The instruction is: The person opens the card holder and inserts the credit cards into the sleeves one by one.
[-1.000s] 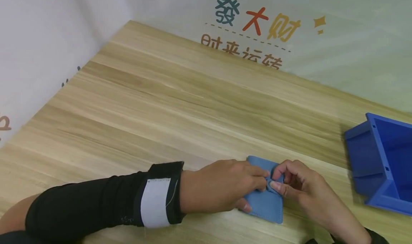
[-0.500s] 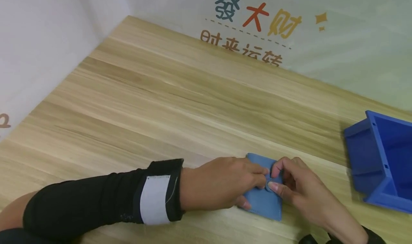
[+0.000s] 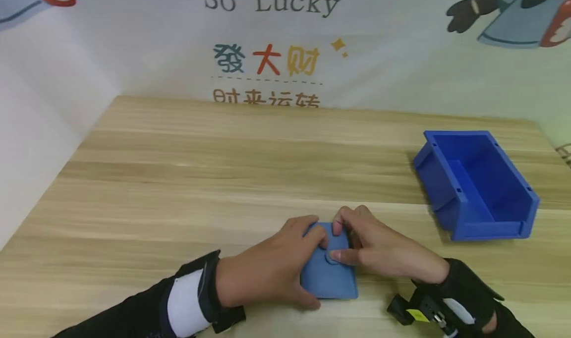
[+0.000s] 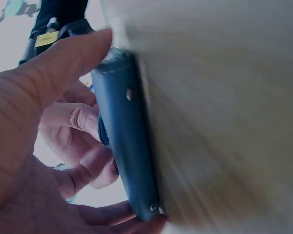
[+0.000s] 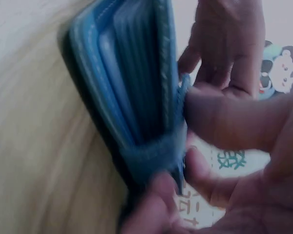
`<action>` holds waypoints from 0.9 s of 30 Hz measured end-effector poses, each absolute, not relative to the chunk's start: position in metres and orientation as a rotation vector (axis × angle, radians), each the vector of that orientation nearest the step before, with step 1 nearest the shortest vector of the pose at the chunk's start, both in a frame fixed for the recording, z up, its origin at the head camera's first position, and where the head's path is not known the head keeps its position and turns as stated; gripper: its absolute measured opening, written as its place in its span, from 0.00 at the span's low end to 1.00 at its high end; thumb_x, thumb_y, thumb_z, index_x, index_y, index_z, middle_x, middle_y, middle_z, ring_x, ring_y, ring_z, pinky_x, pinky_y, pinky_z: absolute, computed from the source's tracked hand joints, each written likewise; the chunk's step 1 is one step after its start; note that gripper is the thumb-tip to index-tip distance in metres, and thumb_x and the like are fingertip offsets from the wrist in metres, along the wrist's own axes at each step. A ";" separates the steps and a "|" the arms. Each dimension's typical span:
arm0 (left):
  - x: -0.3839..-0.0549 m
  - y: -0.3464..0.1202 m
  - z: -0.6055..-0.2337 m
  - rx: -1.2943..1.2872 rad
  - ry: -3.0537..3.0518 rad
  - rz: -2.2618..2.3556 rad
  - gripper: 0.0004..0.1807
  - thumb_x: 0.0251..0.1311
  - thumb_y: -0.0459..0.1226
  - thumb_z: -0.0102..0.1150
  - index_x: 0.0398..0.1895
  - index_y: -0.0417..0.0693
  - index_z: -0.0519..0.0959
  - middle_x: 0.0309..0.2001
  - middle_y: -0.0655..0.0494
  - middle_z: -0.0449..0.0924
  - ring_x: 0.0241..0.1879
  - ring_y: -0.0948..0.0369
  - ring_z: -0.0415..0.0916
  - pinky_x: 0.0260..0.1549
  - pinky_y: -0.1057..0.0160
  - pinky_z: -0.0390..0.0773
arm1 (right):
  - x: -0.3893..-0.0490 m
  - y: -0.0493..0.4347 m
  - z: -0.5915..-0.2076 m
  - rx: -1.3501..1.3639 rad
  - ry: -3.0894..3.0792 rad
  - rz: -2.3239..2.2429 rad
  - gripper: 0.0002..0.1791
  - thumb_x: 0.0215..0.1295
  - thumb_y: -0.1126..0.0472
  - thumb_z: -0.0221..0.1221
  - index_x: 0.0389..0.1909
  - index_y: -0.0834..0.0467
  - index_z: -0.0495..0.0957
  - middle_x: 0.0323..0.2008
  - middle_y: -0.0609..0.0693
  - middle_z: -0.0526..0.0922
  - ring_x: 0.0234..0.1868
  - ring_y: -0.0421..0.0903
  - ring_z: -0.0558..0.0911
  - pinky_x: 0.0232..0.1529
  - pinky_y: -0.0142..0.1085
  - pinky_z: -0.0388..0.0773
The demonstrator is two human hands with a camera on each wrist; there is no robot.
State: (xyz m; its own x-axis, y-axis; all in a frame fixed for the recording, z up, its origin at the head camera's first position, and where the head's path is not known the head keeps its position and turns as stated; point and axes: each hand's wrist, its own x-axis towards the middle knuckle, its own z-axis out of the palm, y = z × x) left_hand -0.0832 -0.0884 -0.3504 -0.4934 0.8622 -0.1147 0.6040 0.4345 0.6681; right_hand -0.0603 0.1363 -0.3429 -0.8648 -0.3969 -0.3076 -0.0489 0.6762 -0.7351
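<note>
A blue card holder [image 3: 332, 284] with a snap strap [image 5: 154, 158] lies on the wooden table. My left hand [image 3: 274, 266] grips its left side, thumb at the near edge and fingers at the far edge. In the left wrist view the holder's stitched spine [image 4: 122, 122], with small metal rivets, sits between that thumb and the fingertips. My right hand [image 3: 383, 246] pinches the strap's end at the round snap, thumb on the front face. Several sleeves [image 5: 136, 63] show between the covers in the right wrist view. Whether the snap is fastened I cannot tell.
A blue plastic bin [image 3: 490, 229] stands at the right of the table [image 3: 214, 149], beyond my right hand. A printed white curtain [image 3: 383, 75] hangs along the back and left edges. Bands with small cameras [image 3: 424, 308] are on the wrists.
The head view has swung up and right, bringing the whole bin into sight. My left fingers have shifted from beside the snap to the holder's far edge. The right hand keeps its pinch.
</note>
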 end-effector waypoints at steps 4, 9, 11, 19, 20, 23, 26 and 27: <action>-0.084 -0.120 -0.347 0.896 2.153 0.967 0.35 0.47 0.51 0.78 0.56 0.51 0.73 0.58 0.51 0.73 0.54 0.56 0.73 0.50 0.55 0.77 | -0.064 0.119 -0.332 -0.554 2.386 -1.099 0.14 0.73 0.51 0.59 0.53 0.51 0.73 0.45 0.54 0.68 0.33 0.43 0.71 0.34 0.34 0.70; -0.092 -0.156 -0.336 0.521 1.857 1.298 0.22 0.64 0.52 0.64 0.52 0.47 0.81 0.48 0.53 0.82 0.46 0.58 0.79 0.44 0.56 0.79 | -0.062 0.102 -0.314 -0.868 2.305 -1.102 0.28 0.70 0.48 0.62 0.68 0.48 0.68 0.52 0.44 0.74 0.35 0.39 0.75 0.35 0.32 0.74; -0.093 -0.161 -0.334 0.426 1.756 1.409 0.19 0.69 0.49 0.59 0.49 0.42 0.82 0.49 0.51 0.82 0.50 0.57 0.79 0.48 0.55 0.81 | -0.061 0.098 -0.312 -0.934 2.298 -1.057 0.33 0.66 0.49 0.65 0.70 0.47 0.66 0.52 0.42 0.76 0.37 0.38 0.76 0.37 0.32 0.76; -0.105 -0.134 -0.336 0.398 1.643 1.451 0.27 0.74 0.53 0.51 0.56 0.37 0.78 0.51 0.47 0.83 0.46 0.55 0.84 0.45 0.56 0.83 | -0.058 0.110 -0.323 -0.660 2.428 -1.120 0.25 0.72 0.56 0.61 0.65 0.50 0.64 0.49 0.49 0.84 0.44 0.38 0.84 0.44 0.35 0.79; -0.107 -0.128 -0.338 0.421 1.640 1.441 0.26 0.74 0.51 0.52 0.56 0.36 0.77 0.50 0.46 0.84 0.45 0.54 0.85 0.43 0.56 0.83 | -0.057 0.115 -0.324 -0.614 2.415 -1.138 0.26 0.72 0.55 0.61 0.66 0.50 0.63 0.50 0.50 0.84 0.44 0.38 0.84 0.44 0.35 0.80; -0.110 -0.112 -0.344 0.505 1.694 1.401 0.20 0.74 0.43 0.55 0.58 0.36 0.73 0.43 0.45 0.84 0.36 0.54 0.86 0.37 0.57 0.84 | -0.056 0.128 -0.331 -0.536 2.342 -1.194 0.29 0.73 0.55 0.59 0.69 0.54 0.60 0.54 0.55 0.82 0.47 0.41 0.85 0.44 0.36 0.80; -0.109 -0.101 -0.349 0.569 1.833 1.328 0.21 0.71 0.38 0.59 0.61 0.37 0.71 0.33 0.47 0.81 0.24 0.57 0.84 0.29 0.60 0.83 | -0.057 0.135 -0.340 -0.510 2.299 -1.198 0.30 0.74 0.54 0.58 0.71 0.58 0.59 0.54 0.58 0.81 0.46 0.42 0.84 0.42 0.35 0.79; -0.108 -0.098 -0.350 0.589 1.884 1.298 0.22 0.70 0.38 0.61 0.62 0.38 0.70 0.31 0.47 0.80 0.21 0.58 0.82 0.27 0.61 0.82 | -0.058 0.137 -0.343 -0.508 2.292 -1.198 0.30 0.75 0.54 0.57 0.71 0.59 0.59 0.55 0.59 0.81 0.47 0.43 0.84 0.42 0.35 0.79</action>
State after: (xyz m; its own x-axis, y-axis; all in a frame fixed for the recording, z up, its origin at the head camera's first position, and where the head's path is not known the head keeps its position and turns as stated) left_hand -0.1080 -0.0980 -0.3500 -0.6053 0.7262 -0.3259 -0.0460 0.3768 0.9251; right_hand -0.0575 0.1367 -0.3428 -0.8050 -0.5346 -0.2574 -0.0936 0.5429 -0.8346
